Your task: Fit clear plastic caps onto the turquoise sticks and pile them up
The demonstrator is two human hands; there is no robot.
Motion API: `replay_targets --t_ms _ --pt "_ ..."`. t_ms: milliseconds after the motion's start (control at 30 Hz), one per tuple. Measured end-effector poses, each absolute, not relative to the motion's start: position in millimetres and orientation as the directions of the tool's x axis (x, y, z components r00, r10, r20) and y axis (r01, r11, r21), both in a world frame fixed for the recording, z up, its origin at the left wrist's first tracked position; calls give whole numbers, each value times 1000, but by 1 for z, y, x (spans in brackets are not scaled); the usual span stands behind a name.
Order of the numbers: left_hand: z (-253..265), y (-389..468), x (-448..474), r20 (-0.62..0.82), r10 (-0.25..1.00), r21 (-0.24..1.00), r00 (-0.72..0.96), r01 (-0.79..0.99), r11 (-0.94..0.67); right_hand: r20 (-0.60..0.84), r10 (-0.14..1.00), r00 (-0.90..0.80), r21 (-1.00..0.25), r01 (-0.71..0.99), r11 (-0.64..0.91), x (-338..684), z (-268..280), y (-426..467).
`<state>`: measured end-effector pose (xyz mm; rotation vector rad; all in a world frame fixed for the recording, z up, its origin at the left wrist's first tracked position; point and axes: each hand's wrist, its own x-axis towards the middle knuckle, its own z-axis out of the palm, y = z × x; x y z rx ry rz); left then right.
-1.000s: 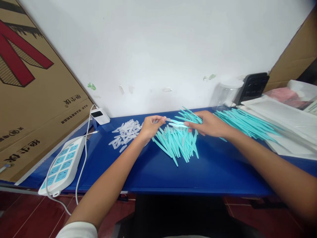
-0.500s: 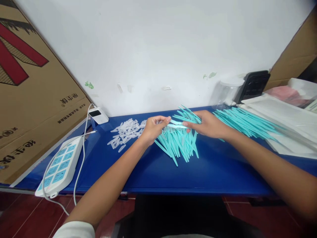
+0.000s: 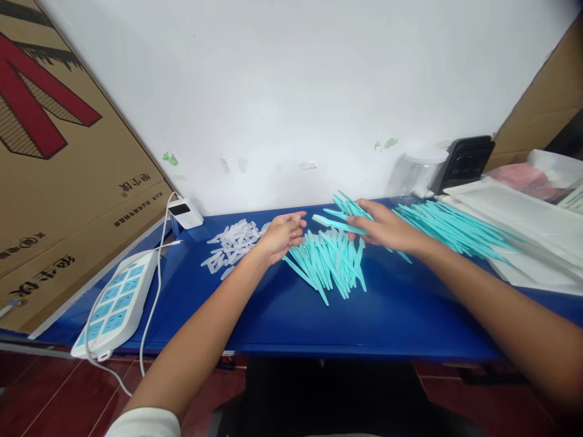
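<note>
My right hand [image 3: 376, 224] grips several slim teal eyebrow razors [image 3: 348, 206] in a loose fan. One razor [image 3: 334, 223] points left from between thumb and fingers, with a paler, whitish end. To its left, my left hand [image 3: 283, 237] is apart from the razors, its fingers curled inward with the thumb near the index finger. Whatever lies inside its palm is hidden. Below both hands a pile of teal razors [image 3: 325, 264] lies on the blue table [image 3: 282, 321]. Small translucent caps [image 3: 234, 246] are heaped left of my left hand.
More teal razors [image 3: 455, 227] lie at the right beside white packaging sheets [image 3: 542, 230]. A clear jar [image 3: 421, 173] and a dark upright device [image 3: 467, 164] stand behind. On the left are a power strip [image 3: 121, 303], a white cable, a small white device [image 3: 186, 212] and a cardboard box [image 3: 86, 182].
My hands have moved apart. The razor that was between them now sits in my right hand alone, and the left hand's pinch has loosened. The view has shifted slightly.
</note>
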<state>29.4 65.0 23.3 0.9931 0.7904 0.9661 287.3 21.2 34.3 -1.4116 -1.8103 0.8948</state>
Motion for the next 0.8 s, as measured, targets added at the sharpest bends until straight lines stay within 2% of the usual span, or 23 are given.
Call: replay_targets --t_ms 133,267,367,633,800 --pt "21 66 32 -80 951 961 300 -231 154 80 976 -202 -871 462 167 285 37 19" --pt "18 67 32 -90 979 982 181 -148 118 102 981 -168 -838 517 175 282 42 15" --pt "19 67 30 -106 985 980 139 -155 128 94 982 -162 -837 521 166 281 45 14" --pt "24 68 25 -127 954 950 273 -242 196 180 970 -164 -797 554 241 286 38 20" --pt "24 67 28 -107 940 958 325 -219 185 151 980 -132 -793 575 200 284 40 18"
